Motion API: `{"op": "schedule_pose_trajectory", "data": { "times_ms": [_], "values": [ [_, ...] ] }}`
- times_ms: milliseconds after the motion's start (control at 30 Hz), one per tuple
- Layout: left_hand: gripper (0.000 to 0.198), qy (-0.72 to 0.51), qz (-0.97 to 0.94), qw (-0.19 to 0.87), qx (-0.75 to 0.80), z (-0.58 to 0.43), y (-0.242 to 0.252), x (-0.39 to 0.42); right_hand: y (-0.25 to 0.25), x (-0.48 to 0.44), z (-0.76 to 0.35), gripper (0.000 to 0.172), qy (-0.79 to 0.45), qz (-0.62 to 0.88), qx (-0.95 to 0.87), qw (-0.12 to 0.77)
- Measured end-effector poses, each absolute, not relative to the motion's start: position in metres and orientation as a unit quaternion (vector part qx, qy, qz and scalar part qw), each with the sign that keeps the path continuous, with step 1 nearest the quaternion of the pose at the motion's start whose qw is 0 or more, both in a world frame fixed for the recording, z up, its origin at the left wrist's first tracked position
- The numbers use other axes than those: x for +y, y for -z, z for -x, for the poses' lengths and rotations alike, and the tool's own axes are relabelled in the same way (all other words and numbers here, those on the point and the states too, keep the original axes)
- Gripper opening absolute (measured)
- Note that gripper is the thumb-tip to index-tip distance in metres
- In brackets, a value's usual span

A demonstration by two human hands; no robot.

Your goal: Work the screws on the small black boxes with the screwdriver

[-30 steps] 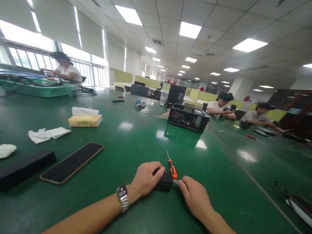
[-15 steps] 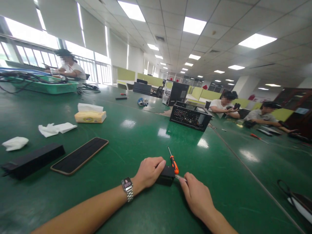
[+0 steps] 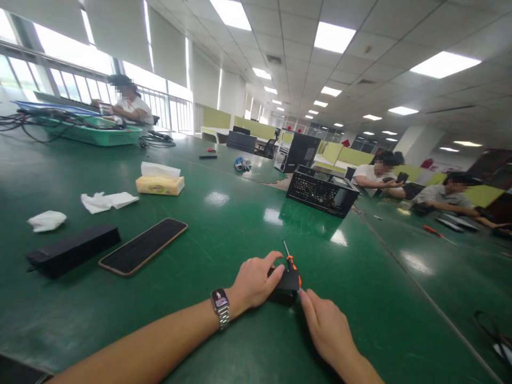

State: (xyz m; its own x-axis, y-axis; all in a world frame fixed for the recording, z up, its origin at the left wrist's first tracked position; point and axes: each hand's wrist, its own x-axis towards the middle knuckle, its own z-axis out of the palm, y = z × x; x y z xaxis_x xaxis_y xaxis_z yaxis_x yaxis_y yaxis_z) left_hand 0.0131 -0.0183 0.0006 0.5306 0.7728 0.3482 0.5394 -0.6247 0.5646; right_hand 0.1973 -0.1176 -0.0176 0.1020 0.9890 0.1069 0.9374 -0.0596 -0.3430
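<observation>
My left hand (image 3: 256,281) is closed on a small black box (image 3: 288,281) on the green table, its thumb on the top and its index finger lifted. My right hand (image 3: 328,325) is closed at the box's right end, fingertips pinching a thin silvery tool that is now almost wholly covered. Just behind the box lies a screwdriver (image 3: 291,262) with an orange and black handle, its shaft pointing away from me. The box partly hides the handle.
On the left lie a phone (image 3: 144,246), a long black box (image 3: 76,249), crumpled tissues (image 3: 108,201) and a tissue pack (image 3: 160,185). Farther off are a green basket (image 3: 96,136), an open computer case (image 3: 320,192) and another screwdriver (image 3: 434,231). Several people sit around.
The whole view has shifted slightly. My left index finger has risen off the box. My right fingertips have come closer to its end, covering most of the silvery tool.
</observation>
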Motion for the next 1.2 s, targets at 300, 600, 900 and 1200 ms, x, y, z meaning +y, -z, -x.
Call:
{"op": "schedule_pose_trajectory", "data": {
  "times_ms": [300, 600, 900, 1200],
  "values": [
    [0.035, -0.3, -0.844, 0.218, 0.387, -0.014, -0.003, -0.02, 0.022, -0.115, -0.205, 0.043, -0.168, 0.708, -0.644, 0.236],
    [0.082, -0.266, -0.887, 0.268, 0.267, 0.002, -0.005, -0.009, 0.016, -0.115, -0.216, 0.042, -0.271, 0.656, -0.644, 0.285],
    [0.041, -0.258, -0.888, 0.263, 0.275, 0.006, -0.006, -0.006, 0.016, -0.104, -0.225, 0.044, -0.282, 0.681, -0.575, 0.356],
    [0.051, -0.208, -0.921, 0.185, 0.272, 0.012, -0.018, -0.008, 0.021, -0.099, -0.229, 0.043, -0.274, 0.677, -0.563, 0.386]
  ]
}}
